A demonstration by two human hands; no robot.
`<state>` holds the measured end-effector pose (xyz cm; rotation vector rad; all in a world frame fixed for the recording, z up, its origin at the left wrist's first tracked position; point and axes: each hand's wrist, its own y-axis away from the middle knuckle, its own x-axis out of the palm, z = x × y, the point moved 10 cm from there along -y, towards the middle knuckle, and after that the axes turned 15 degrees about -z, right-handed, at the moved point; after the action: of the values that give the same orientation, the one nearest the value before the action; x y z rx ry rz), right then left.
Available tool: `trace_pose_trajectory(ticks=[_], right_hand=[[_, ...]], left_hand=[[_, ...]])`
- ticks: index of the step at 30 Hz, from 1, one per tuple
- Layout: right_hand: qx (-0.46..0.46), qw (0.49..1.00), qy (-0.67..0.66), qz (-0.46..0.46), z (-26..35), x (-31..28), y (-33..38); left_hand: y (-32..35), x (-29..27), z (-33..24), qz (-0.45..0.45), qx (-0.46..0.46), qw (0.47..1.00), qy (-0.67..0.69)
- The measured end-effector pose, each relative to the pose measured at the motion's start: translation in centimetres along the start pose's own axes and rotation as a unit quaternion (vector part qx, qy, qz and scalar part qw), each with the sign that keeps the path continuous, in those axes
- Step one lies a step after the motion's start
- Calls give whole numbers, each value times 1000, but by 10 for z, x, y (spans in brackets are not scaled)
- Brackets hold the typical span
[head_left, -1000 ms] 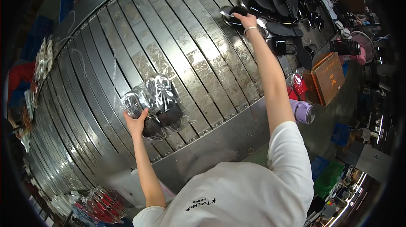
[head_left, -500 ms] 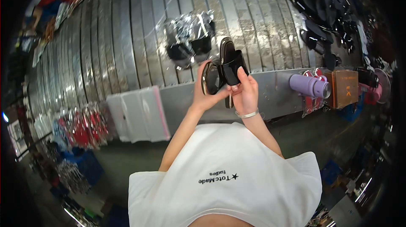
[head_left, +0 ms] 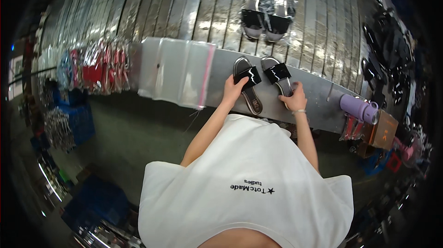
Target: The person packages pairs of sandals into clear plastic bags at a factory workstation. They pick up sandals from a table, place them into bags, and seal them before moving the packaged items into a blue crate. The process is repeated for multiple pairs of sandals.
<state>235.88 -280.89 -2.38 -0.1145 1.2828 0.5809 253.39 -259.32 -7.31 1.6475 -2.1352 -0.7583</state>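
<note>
Two black slide sandals with shiny straps lie side by side on the grey metal ledge, toes pointing away from me. My left hand (head_left: 234, 88) is closed on the left sandal (head_left: 249, 76), its fingers at the side of the strap. With my right hand (head_left: 295, 97) I grip the right sandal (head_left: 277, 73) near its heel, below the strap. The two sandals are slightly apart. Just beyond them, a pair of black sandals in a clear plastic bag (head_left: 266, 19) rests on the slatted metal conveyor (head_left: 221, 12).
Clear plastic bags (head_left: 177, 70) with a pink edge hang over the ledge at left. Farther left are red packets (head_left: 107, 67). A purple bottle (head_left: 357, 108), a cardboard box (head_left: 384, 130) and a pink fan (head_left: 410, 148) stand at right. Black sandals (head_left: 385, 49) are piled at far right.
The two sandals, held up together before, are now down on the ledge and apart, one in each hand. The view has shifted, so the bagged pair appears farther right.
</note>
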Motion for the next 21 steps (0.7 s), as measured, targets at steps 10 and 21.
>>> trace_pose_trajectory(ticks=[10, 21], right_hand=[[-91, 856, -465, 209, 193, 37, 49], [-191, 938, -160, 241, 205, 77, 74]], left_hand=[[-40, -110, -52, -42, 59, 991, 112], [-23, -175, -136, -139, 441, 876, -138]])
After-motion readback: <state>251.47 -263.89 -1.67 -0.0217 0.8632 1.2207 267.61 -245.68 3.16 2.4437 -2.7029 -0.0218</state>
